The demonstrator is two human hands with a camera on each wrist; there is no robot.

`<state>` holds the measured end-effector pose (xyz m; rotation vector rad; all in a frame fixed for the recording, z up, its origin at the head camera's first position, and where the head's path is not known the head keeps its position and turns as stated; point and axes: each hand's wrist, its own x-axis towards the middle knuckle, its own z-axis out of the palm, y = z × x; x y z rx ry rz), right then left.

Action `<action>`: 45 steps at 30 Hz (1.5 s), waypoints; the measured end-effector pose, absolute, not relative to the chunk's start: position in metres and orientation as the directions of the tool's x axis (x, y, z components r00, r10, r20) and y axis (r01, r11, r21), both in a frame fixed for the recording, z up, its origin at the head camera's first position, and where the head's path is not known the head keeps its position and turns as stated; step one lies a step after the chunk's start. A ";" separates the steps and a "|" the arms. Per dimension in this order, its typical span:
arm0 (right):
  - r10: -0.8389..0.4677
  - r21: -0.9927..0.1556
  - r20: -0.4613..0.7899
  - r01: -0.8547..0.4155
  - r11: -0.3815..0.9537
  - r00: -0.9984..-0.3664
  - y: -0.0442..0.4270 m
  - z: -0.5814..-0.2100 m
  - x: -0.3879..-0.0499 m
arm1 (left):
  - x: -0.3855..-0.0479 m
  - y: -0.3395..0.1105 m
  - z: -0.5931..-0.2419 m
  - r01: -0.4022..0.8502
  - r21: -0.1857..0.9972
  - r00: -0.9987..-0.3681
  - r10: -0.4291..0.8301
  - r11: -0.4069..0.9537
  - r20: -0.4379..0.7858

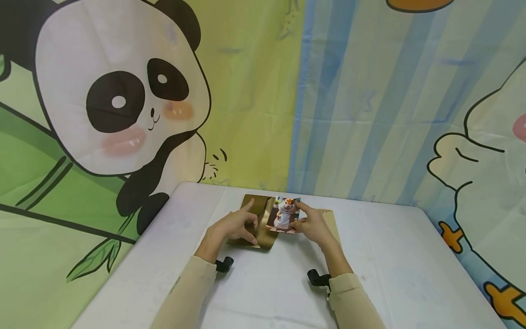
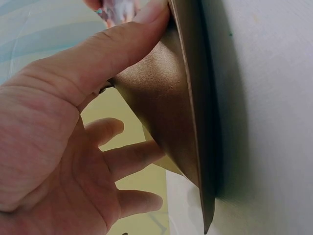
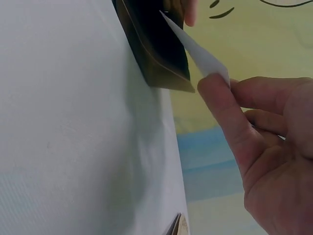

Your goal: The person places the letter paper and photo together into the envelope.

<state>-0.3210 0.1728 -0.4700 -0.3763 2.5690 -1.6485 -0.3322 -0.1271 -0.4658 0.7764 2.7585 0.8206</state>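
Here, two hands meet over the desk point(image 1: 263, 288), with an envelope and a card between them.
From the left, a panda point(image 1: 123, 91) is printed on the backdrop; then comes the left hand point(image 1: 237, 225), its grip clamped on the brown envelope point(image 1: 265, 236), thumb against the near side and the other fingers spread apart beyond it. The envelope's mouth gapes toward the right. Next is the card point(image 1: 283, 215), bearing a picture of a hamster in white; it is tilted up off the desk, its left end right at that mouth, though I cannot tell whether it is inside. The right hand point(image 1: 315, 227) has its grip together on the card's right edge, thumb and fingers pinching it. Farthest right, partly behind that hand, is a tan sheet point(image 1: 331, 224).
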 end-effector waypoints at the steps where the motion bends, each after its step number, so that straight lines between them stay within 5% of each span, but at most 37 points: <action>1: -0.241 -0.900 0.073 -0.168 0.403 -0.968 0.171 -0.471 -0.321 | -0.332 -0.127 -0.466 0.432 0.550 -0.853 0.522 0.714 -0.008; 13: -0.306 -0.879 0.090 -0.220 0.424 -0.948 0.141 -0.483 -0.319 | -0.333 -0.127 -0.467 0.417 0.565 -0.856 0.516 0.712 -0.018; 22: -0.286 -0.739 0.155 -0.303 0.601 -0.946 0.125 -0.487 -0.321 | -0.335 -0.127 -0.468 0.425 0.553 -0.856 0.517 0.717 -0.013; 36: -0.257 -0.736 0.181 -0.304 0.605 -0.949 0.115 -0.490 -0.322 | -0.334 -0.127 -0.467 0.423 0.566 -0.850 0.526 0.707 -0.021; 45: -0.237 -0.833 0.149 -0.251 0.493 -0.960 0.112 -0.491 -0.322 | -0.334 -0.127 -0.467 0.426 0.561 -0.849 0.528 0.710 -0.025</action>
